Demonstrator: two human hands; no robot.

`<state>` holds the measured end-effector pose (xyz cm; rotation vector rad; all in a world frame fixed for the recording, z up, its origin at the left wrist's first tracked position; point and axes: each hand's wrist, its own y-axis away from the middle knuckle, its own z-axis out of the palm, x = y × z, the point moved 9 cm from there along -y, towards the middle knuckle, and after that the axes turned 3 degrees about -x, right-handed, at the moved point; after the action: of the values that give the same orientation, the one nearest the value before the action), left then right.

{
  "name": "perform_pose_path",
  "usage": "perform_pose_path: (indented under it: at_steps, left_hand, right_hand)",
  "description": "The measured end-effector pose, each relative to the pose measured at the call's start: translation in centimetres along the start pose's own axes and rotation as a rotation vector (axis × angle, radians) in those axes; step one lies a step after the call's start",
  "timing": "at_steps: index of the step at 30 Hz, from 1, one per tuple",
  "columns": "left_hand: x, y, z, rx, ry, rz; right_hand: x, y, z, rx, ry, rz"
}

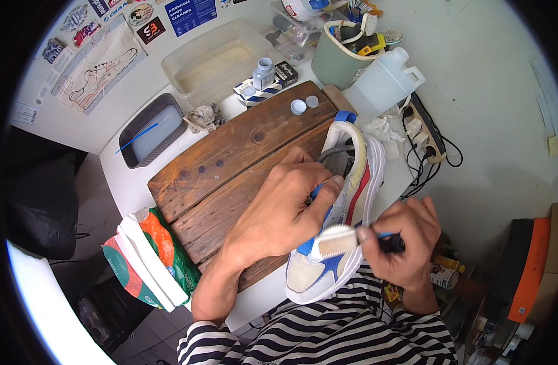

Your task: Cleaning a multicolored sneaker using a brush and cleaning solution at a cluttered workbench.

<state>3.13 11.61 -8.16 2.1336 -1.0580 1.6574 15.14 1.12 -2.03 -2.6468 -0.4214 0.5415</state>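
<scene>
A white, grey and beige sneaker with blue and red trim is tilted at the front right of the wooden board, toe towards me. My left hand grips it by the blue edge of the lace opening, hiding part of the upper. In my right hand is a brush with pale bristles and a dark handle. The brush head is over the forefoot, just behind the toe box; blur hides whether it touches. A blue heel loop stands at the collar, where the lining looks yellowed.
On the wooden board lie two small caps. Behind it are an open paint bottle, a clear plastic tub, a green brush bucket and a jug. A grey tray and tissue pack stand left; a power strip, right.
</scene>
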Motion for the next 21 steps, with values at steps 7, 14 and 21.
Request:
perform_pose_path:
  at_steps: [7, 14, 21]
  left_hand:
    - [-0.3, -0.1, 0.0, -0.002, 0.010, -0.021]
    - [-0.3, -0.2, 0.0, 0.000, -0.013, -0.022]
    - [-0.1, 0.1, -0.1, -0.042, -0.005, -0.053]
  right_hand:
    - [-5.7, 2.5, 3.8, -0.188, -0.187, -0.127]
    - [-1.8, 1.2, 2.6, -0.079, -0.028, -0.027]
    - [-0.5, 0.5, 0.0, -0.023, -0.028, 0.015]
